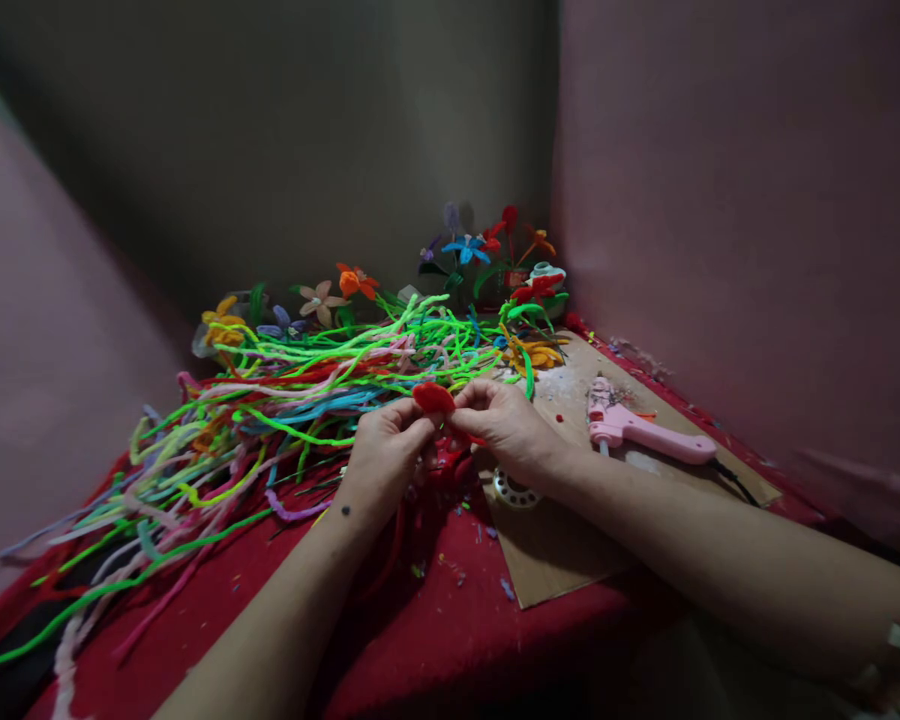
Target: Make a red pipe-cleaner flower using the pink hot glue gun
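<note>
Between my hands, above the table, is a red fuzzy petal-shaped piece (433, 399) that looks made of pipe cleaner. My left hand (391, 440) pinches its lower left side with thumb and forefinger. From the other side my right hand (504, 425) pinches its right edge, fingers curled. Some red pipe cleaner hangs below the hands, partly hidden by them. A big heap of pipe cleaners (330, 380) in green, red, blue, pink and white lies just beyond and to the left.
A pink glue gun (656, 436) rests on a cardboard sheet (562, 560) at the right, near a round metal disc with holes (516, 490). Several pipe-cleaner flowers (468, 249) stand at the back. Scraps dot the red cloth (450, 640). Walls close in on both sides.
</note>
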A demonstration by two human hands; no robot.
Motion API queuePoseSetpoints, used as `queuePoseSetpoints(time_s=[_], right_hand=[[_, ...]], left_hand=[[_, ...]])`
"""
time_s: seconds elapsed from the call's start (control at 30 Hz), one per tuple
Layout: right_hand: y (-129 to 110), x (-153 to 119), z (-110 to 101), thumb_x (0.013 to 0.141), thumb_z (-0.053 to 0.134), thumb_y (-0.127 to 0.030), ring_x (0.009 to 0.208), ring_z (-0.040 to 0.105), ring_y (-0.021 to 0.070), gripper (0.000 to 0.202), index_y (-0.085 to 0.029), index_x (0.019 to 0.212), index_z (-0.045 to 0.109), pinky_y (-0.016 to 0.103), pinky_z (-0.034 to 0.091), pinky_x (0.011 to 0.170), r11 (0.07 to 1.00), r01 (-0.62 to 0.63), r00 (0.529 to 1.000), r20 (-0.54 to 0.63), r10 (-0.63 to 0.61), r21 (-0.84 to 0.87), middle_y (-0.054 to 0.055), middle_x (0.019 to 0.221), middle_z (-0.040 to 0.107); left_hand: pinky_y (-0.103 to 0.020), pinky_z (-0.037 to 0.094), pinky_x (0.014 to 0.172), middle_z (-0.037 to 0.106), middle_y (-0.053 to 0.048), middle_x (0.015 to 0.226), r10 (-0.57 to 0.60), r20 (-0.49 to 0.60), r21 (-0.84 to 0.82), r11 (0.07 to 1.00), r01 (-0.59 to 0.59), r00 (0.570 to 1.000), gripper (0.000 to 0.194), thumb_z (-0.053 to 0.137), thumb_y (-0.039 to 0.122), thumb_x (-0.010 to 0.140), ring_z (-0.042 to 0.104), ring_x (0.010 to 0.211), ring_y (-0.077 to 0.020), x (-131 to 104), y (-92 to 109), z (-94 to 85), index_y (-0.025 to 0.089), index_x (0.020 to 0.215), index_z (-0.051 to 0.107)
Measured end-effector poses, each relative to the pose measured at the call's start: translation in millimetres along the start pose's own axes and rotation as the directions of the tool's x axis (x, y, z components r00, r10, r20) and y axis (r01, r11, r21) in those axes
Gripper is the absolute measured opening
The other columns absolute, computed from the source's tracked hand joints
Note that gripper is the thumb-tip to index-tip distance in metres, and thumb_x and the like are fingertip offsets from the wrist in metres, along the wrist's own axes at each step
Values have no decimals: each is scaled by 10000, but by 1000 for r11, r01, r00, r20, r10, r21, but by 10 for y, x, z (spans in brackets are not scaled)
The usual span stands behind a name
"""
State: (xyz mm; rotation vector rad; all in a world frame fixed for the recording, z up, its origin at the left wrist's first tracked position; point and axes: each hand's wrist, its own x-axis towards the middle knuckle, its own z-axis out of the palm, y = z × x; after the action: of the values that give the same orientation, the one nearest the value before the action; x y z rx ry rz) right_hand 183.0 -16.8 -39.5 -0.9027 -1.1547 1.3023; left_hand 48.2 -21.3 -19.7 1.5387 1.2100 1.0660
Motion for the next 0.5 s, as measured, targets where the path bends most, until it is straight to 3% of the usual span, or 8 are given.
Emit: queuePoseSetpoints(time_s=[0.2,0.33,0.5], right_hand=[[-10,21,-20,637,558,-141,514,486,89,73,-172,646,493,227,397,524,974,139,987,-51,-150,-177,-50,560,515],[1,23,-47,686,526,-147,558,475,99,61,-185,657,487,234,383,555,867,314,930,-60,-364,-387,-41,601,507],[-7,-2,-55,725,498,-130,562,464,98,89,-191,664,478,231,369,558,768,405,875,-35,-484,-497,-40,602,490]], left_hand=[[-184,340,373,523,56,499,80,-21,-5,997,-80,997,166,597,224,701,430,378,-70,26,5,2,142,844,583],[-192,411,411,582,31,668,178,-78,-117,975,-186,981,285,646,228,692,526,469,-87,27,42,-34,172,939,514],[-193,419,420,531,58,608,297,-83,-93,948,-304,951,213,620,260,754,509,443,-76,-7,79,-59,186,914,500]])
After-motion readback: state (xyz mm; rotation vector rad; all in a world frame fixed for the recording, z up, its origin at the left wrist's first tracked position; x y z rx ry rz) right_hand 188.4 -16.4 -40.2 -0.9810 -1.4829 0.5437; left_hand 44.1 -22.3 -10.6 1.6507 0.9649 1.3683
